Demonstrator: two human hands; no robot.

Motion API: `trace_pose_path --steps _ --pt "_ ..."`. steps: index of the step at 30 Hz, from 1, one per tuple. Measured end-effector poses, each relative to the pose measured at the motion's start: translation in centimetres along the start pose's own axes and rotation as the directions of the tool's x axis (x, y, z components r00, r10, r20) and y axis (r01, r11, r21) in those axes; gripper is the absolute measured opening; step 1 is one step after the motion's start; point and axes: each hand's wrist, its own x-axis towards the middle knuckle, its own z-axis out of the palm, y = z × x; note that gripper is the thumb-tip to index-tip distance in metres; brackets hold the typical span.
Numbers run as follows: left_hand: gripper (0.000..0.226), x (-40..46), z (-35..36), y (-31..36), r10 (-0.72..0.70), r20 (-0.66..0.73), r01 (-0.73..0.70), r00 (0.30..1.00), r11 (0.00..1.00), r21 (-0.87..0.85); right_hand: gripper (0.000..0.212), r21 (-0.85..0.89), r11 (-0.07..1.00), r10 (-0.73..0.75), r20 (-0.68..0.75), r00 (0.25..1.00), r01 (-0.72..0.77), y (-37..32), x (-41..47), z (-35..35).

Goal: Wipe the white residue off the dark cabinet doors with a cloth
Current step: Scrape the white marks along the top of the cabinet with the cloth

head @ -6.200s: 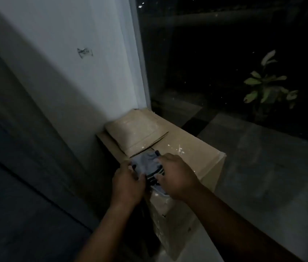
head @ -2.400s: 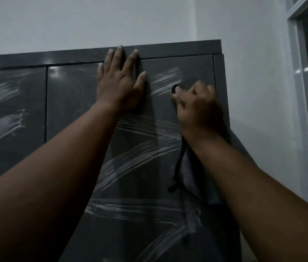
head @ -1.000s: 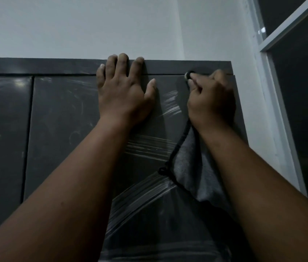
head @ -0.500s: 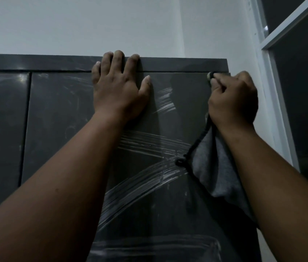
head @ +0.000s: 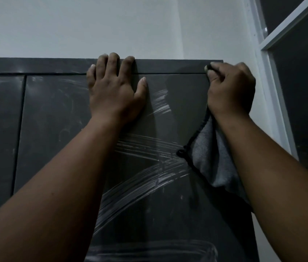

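Dark cabinet doors [head: 168,186] carry white residue [head: 145,188]; right hand [head: 230,89] clutches the cloth [head: 211,161], left hand [head: 115,91] pressed flat, so bunched cloth may just smear it

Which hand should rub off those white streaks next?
The right hand, probably. It already grips the grey cloth with the black edging at the top right corner of the dark cabinet door, just above the white streaky residue. The left hand lies flat on the door, holding nothing.
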Motion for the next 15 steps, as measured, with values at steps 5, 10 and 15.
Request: trace_pose_path --steps 5,10,15 --pt "0.058 0.1 0.1 0.0 -0.005 0.008 0.005 1.000 1.000 0.003 0.029 0.008 0.999 -0.031 0.038 0.999 0.031 -1.2 0.2 1.2" --pt "0.058 0.1 0.0 -0.1 0.001 0.007 -0.001 1.000 1.000 0.003 0.028 -0.013 0.995 -0.097 0.060 0.993 0.098 0.2 -0.9 -0.2" --pt "0.060 0.1 0.2 -0.1 -0.004 0.001 0.004 1.000 1.000 0.000 0.029 -0.007 1.000 0.031 -0.008 0.999 -0.031 0.1 1.4 0.2"
